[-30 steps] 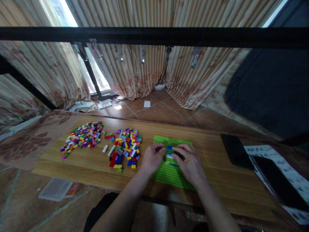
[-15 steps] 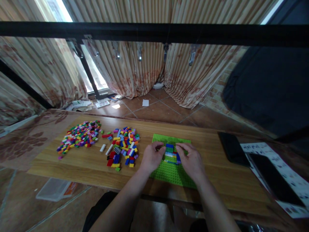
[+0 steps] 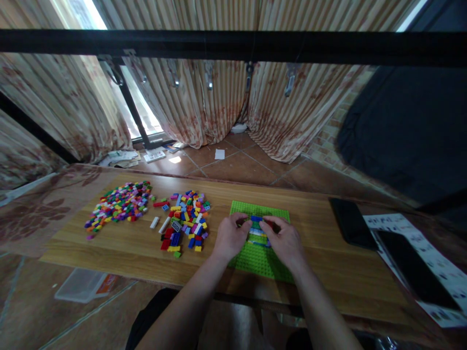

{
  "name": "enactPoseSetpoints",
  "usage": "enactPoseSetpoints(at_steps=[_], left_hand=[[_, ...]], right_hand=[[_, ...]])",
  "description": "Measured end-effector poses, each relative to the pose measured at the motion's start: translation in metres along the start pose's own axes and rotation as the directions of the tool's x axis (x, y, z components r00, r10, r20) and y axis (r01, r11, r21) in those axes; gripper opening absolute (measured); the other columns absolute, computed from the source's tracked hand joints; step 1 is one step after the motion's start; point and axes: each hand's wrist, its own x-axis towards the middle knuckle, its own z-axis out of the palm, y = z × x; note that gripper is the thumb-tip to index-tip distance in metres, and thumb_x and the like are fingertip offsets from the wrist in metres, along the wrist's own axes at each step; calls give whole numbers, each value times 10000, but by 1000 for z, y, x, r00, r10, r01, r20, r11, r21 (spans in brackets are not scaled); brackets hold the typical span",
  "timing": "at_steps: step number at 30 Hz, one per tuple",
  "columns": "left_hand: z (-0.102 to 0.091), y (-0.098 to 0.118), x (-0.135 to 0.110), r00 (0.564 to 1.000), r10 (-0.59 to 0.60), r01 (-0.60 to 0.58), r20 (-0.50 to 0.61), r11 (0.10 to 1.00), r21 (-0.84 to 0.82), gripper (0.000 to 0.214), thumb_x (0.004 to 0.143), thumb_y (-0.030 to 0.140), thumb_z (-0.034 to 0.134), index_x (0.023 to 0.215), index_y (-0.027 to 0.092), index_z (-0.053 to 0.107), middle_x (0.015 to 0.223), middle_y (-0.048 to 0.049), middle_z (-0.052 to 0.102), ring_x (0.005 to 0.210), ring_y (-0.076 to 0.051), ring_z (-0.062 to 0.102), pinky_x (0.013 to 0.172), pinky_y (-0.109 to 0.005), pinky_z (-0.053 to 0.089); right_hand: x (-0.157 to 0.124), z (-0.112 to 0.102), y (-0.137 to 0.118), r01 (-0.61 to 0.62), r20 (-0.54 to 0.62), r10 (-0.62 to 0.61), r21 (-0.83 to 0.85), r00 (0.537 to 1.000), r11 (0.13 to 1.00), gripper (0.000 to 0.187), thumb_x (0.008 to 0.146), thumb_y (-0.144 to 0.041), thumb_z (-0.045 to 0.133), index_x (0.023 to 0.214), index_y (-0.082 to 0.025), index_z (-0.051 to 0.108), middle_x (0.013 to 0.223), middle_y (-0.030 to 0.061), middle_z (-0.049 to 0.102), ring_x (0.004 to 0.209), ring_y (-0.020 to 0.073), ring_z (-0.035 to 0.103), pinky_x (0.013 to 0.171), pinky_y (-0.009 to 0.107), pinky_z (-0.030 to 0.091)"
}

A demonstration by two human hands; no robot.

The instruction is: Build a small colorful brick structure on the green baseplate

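Note:
A green studded baseplate [image 3: 260,267] lies on the wooden table, with a small build of toy bricks [image 3: 258,232] in blue, green, white and yellow near its middle. My left hand [image 3: 232,236] is closed at the left side of the build, thumb and fingers against the bricks. From the right, my right hand [image 3: 284,239] pinches at the same build, its fingertips beside the blue brick [image 3: 256,218] at the far end. My fingers partly cover the bricks, so their exact contact is hard to see.
Loose toy bricks [image 3: 175,239] are scattered left of the baseplate, and a pile of smaller bricks [image 3: 122,204] spreads farther left. On the right lie a black tablet-like object [image 3: 352,223], a printed sheet [image 3: 392,223] and a dark phone-like slab [image 3: 416,270]. A black bar [image 3: 233,44] crosses above.
My right hand has shifted slightly left, its fingertips closer to the blue brick and covering more of the build's right side. My left hand stays nearly in place.

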Motion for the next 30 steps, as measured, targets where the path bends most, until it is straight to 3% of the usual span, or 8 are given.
enactPoseSetpoints(at_steps=[8, 23, 30], left_hand=[[0, 2, -1, 1000, -6, 6, -4, 1000, -8, 178, 809, 233, 614, 920, 152, 727, 873, -57, 743, 770, -161, 664, 690, -250, 493], [-3, 4, -3, 998, 58, -57, 29, 998, -13, 182, 826, 227, 587, 899, 165, 742, 871, -48, 751, 765, -150, 673, 705, -239, 493], [-4, 8, -5, 997, 66, -71, 51, 993, 99, 248, 866, 313, 540, 897, 171, 741, 804, -38, 738, 715, -155, 651, 631, -235, 467]], right_hand=[[6, 8, 11, -111, 3, 111, 120, 994, 987, 381, 711, -499, 646, 903, -183, 738, 881, 94, 732, 795, 253, 656, 753, 401, 499], [4, 8, 10, -95, 18, 94, 137, 995, 986, 377, 728, -496, 625, 919, -186, 722, 904, 95, 724, 834, 258, 650, 775, 413, 496], [5, 7, 12, -106, 52, 99, 174, 994, 979, 369, 721, -485, 642, 920, -184, 721, 875, 77, 719, 813, 243, 650, 778, 397, 491]])
